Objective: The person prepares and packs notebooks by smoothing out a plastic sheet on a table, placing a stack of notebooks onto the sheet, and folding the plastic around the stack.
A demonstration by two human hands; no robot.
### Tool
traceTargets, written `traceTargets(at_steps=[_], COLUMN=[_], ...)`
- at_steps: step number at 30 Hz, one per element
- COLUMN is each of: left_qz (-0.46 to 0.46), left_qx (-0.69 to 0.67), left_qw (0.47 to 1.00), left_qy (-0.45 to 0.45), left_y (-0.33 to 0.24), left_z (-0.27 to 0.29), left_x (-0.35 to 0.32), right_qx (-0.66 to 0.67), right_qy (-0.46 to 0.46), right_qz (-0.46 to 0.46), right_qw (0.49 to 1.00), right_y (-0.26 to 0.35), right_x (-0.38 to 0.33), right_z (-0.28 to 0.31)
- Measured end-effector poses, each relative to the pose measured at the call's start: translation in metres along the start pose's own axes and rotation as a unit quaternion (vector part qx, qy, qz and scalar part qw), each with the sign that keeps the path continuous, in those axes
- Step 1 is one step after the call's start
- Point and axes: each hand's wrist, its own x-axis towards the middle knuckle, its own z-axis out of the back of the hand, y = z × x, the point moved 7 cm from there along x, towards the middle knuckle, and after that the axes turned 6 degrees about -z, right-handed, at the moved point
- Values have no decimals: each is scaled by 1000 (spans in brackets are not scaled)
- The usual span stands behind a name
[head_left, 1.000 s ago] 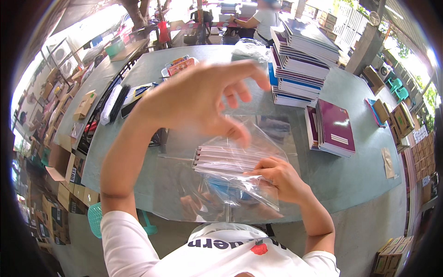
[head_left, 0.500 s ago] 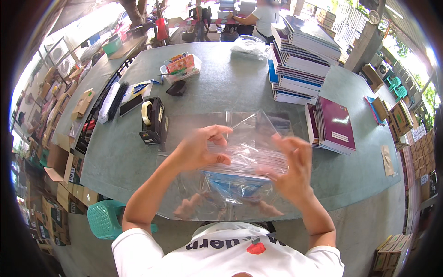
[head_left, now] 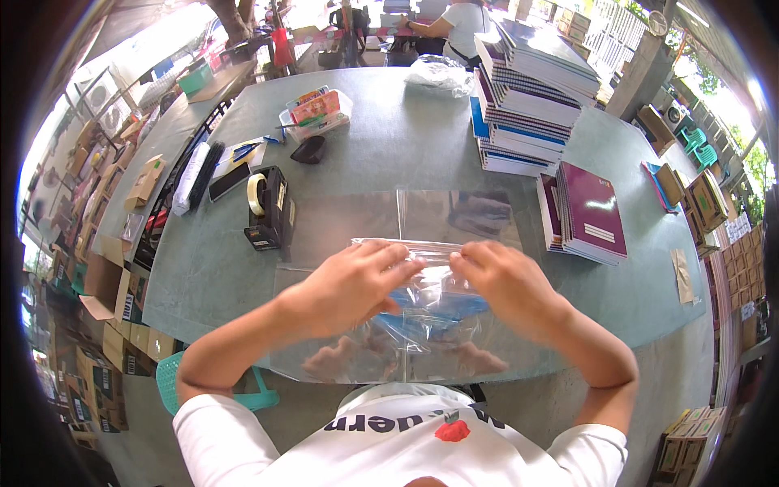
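Note:
In front of me on the table lies a clear plastic wrapping [head_left: 430,304] around something with blue in it; glare hides most of what is inside. My left hand [head_left: 357,280] bends its fingers over the far left part of the plastic's folded edge. My right hand [head_left: 503,284] does the same at the far right, with its fingertips close to the left ones. Both hands press on the plastic, and their thumbs are partly hidden. Beneath it a shiny transparent sheet [head_left: 341,219] covers part of the table.
A black tape dispenser [head_left: 268,209] stands to the left, near a phone [head_left: 230,182] and a plastic tub [head_left: 329,114]. On the right are maroon notebooks [head_left: 595,213] and a tall stack of spiral notebooks [head_left: 527,105]. Another person [head_left: 462,31] sits beyond the table.
The loose flap of plastic that stood up at the far side is now folded down. Both hands have moved closer together and come down onto the plastic's edge.

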Motion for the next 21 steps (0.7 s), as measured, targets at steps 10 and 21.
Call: traceTargets(at_steps=[10, 21], left_qz=[-63, 122], left_qx=[355, 133], left_qw=[923, 949], left_qy=[-133, -259], left_y=[-4, 43], left_z=[-49, 17], left_x=[-45, -42], right_qx=[53, 24], right_qy=[-57, 99], right_qz=[5, -16], right_qw=[997, 995], right_y=[7, 18], right_x=[15, 26], right_z=[7, -39])
